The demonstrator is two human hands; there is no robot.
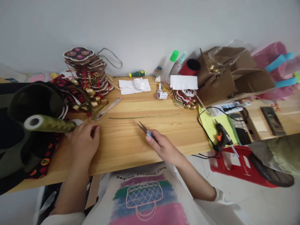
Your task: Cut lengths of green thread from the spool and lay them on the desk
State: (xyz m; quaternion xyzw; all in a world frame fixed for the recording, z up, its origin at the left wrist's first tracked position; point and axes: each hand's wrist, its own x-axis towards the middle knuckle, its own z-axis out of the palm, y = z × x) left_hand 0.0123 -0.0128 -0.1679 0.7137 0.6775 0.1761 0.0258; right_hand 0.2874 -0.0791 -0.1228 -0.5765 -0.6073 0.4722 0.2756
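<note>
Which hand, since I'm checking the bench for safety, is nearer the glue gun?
Right. The right hand, holding snips, is to the left of the glue gun; the left hand is much farther left, by the green roll.

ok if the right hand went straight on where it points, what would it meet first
The right hand would probably meet the thin green cord just beyond its tool, though the depth is unclear.
</note>
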